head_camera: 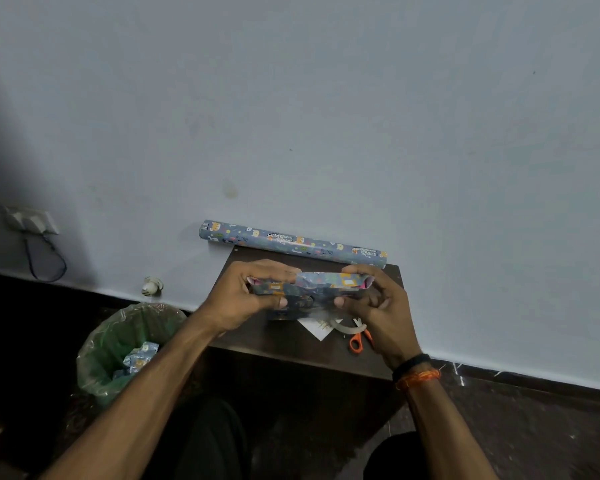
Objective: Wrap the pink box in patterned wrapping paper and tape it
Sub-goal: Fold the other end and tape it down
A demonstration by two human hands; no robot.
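both forearms reach in from 6 o'clock. left hand clasps the 9 o'clock end of the pink box, right hand pinches the 3 o'clock end; box held just above the counter, already sheathed in patterned wrapping paper. long axis runs 9 to 3, pink showing at both open ends. judgement: end flaps need folding next; tape and scissors lie nearer the right hand.

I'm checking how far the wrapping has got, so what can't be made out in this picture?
- Box, head view: paper and both hands cover it; only pink slivers show at its ends, and any tape on the seam is too blurred to tell.
- Scissors: blades hidden behind the right hand.
- Tape strip: too small to judge.
- Bin: contents dim.
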